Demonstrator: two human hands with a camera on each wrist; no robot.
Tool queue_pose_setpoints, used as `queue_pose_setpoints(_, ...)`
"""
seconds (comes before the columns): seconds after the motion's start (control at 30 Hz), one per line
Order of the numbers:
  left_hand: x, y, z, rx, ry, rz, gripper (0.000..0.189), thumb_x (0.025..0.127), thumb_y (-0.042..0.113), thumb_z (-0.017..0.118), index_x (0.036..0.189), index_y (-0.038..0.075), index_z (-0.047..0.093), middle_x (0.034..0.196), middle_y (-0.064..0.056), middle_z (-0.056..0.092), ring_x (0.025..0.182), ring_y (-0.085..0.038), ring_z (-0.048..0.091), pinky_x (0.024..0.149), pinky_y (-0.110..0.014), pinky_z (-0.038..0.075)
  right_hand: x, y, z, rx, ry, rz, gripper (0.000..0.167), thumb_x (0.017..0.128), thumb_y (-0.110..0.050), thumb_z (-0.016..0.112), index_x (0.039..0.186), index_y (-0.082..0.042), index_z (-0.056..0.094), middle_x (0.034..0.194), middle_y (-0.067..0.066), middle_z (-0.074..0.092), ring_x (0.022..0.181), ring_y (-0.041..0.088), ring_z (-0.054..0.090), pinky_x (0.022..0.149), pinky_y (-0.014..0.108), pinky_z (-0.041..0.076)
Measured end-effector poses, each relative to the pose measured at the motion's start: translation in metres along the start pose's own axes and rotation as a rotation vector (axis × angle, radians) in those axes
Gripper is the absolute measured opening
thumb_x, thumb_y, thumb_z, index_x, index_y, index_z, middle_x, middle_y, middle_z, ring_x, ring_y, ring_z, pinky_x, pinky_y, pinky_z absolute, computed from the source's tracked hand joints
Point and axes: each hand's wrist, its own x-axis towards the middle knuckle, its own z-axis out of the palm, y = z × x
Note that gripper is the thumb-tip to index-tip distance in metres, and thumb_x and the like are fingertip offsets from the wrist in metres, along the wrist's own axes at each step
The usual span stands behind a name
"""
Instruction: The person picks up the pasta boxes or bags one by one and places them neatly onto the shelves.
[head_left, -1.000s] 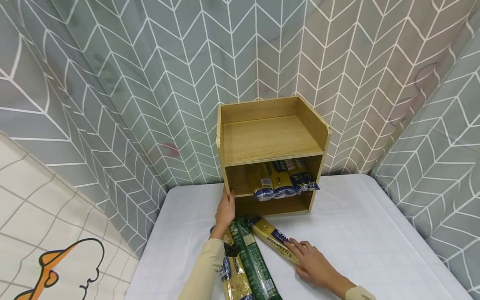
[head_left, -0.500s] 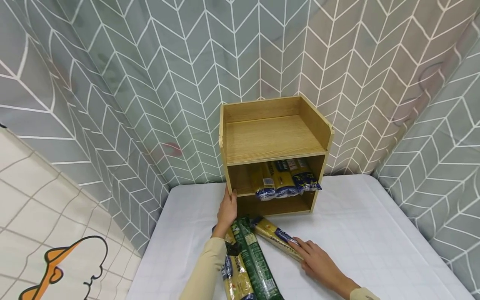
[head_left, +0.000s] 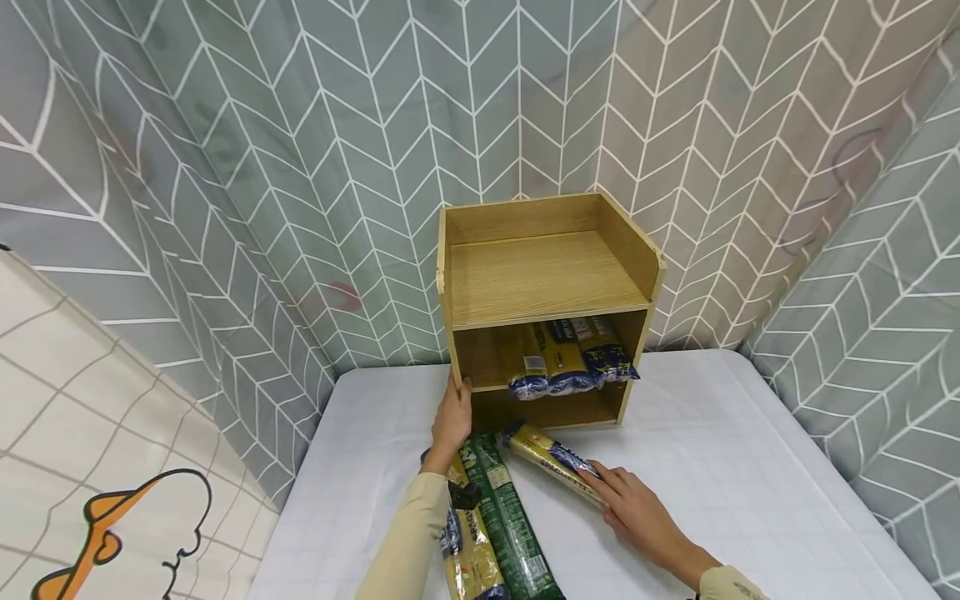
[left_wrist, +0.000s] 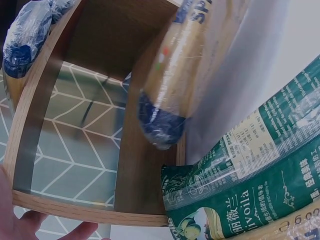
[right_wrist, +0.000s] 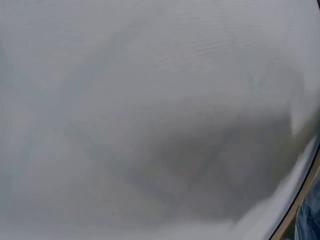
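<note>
Our right hand (head_left: 633, 510) and left hand (head_left: 452, 421) both have fingers curled round something. On the white table (head_left: 720, 475), twelve o'clock being straight ahead, the wooden shelf unit (head_left: 547, 279) stands towards twelve, its left upright in the left hand's grasp. Three packs (head_left: 558, 358) jut from its middle tier. Between six and seven o'clock from it lie a green packet (head_left: 510, 517) and a yellow packet (head_left: 472, 550). At six, before the lowest opening, is the spaghetti packet (head_left: 558, 458), gripped near its closer end. We judge that its raised far end could droop, being held from one end only, or snag the unit's front edge if steered too high. Its long axis runs from four to ten o'clock, the blue tip pointing to ten.
</note>
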Motion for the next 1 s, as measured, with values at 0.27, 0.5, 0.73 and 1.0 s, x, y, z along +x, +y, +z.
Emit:
queue_pose_setpoints(0.27,0.0001,-0.0028,0.0044,-0.002,-0.004,-0.005,0.062,0.112,0.048,0.027,0.167,0.02,0.017,0.16,-0.019,0.046,0.135,-0.05,0.054,0.103,-0.074,0.042,0.0015,-0.003,-0.0017,0.041,-0.003,0.027,0.077,0.079,-0.01,0.082,0.15,-0.019,0.055,0.142,0.005,0.064,0.107,0.012,0.06,0.085,0.034,0.055)
queue_pose_setpoints(0.5,0.0035,-0.002,0.0039,-0.008,0.002,0.019,0.062,0.112,0.047,0.026,0.167,0.02,0.016,0.158,-0.02,0.048,0.133,-0.05,0.056,0.102,-0.073,0.044,0.0047,-0.0018,0.0021,0.041,0.012,0.004,0.062,0.09,-0.017,0.074,0.15,-0.017,0.055,0.144,0.006,0.064,0.109,0.015,0.062,0.085,0.036,0.056)
queue_pose_setpoints(0.73,0.0084,-0.0029,0.0027,0.01,0.012,-0.017,0.063,0.111,0.049,0.026,0.167,0.021,0.018,0.157,-0.019,0.049,0.136,-0.049,0.054,0.103,-0.072,0.043,0.0064,0.0021,0.006,0.047,0.07,-0.02,0.063,0.111,-0.043,0.015,0.146,-0.015,0.059,0.142,0.008,0.064,0.107,0.017,0.062,0.084,0.037,0.055)
queue_pose_setpoints(1.0,0.0062,-0.0056,0.0023,0.014,0.018,-0.003,0.063,0.111,0.049,0.026,0.166,0.02,0.019,0.155,-0.021,0.051,0.132,-0.051,0.056,0.099,-0.073,0.045,0.0079,0.0031,0.0045,0.052,0.06,-0.024,0.074,0.077,-0.011,0.082,0.147,-0.018,0.059,0.144,0.007,0.064,0.109,0.016,0.062,0.085,0.037,0.055)
